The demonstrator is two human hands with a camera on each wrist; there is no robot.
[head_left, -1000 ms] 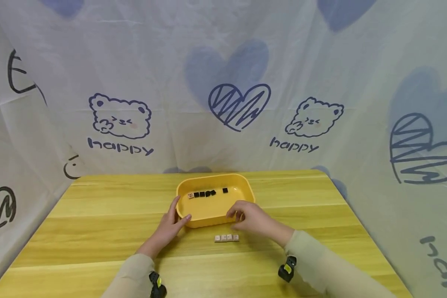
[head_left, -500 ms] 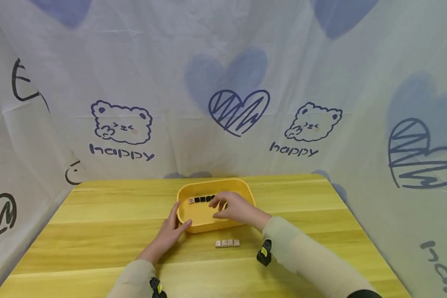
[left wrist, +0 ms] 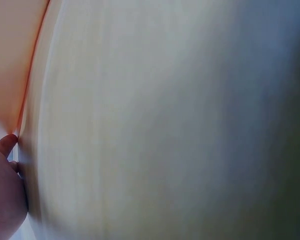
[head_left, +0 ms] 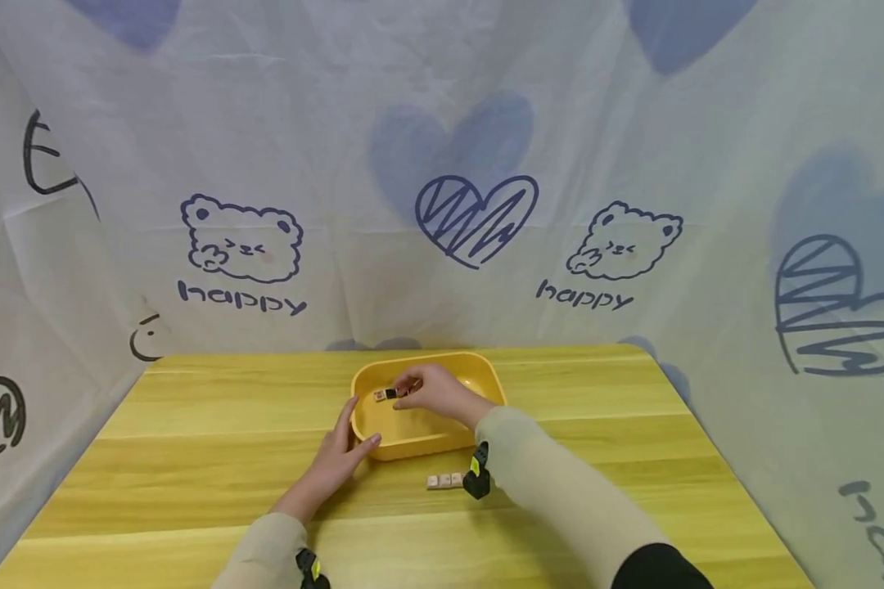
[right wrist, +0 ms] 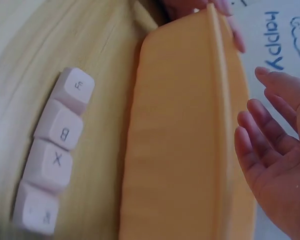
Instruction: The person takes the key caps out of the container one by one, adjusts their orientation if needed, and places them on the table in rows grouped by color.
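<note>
My left hand (head_left: 331, 462) holds the left front corner of a yellow plastic tray (head_left: 423, 447), thumb at the front and fingers along the left side. Inside the tray lie a pale keycap (head_left: 379, 396) and a black keycap (head_left: 391, 393) beside it; my right hand covers others in that row. My right hand (head_left: 442, 394) reaches over the front rim, its fingertips close to these keycaps. In the right wrist view the fingers of this hand (right wrist: 282, 160) are spread and loosely bent, with nothing visible between them.
A row of pale keycaps (right wrist: 52, 160) lies on the wooden table (head_left: 191, 458) in front of the tray, partly behind my right wrist camera (head_left: 476, 472) in the head view. A white printed cloth (head_left: 354, 270) hangs behind the table and along its sides.
My right hand has moved left and farther in, from the tray's front right rim to the keycaps inside. My left hand keeps its place on the tray.
</note>
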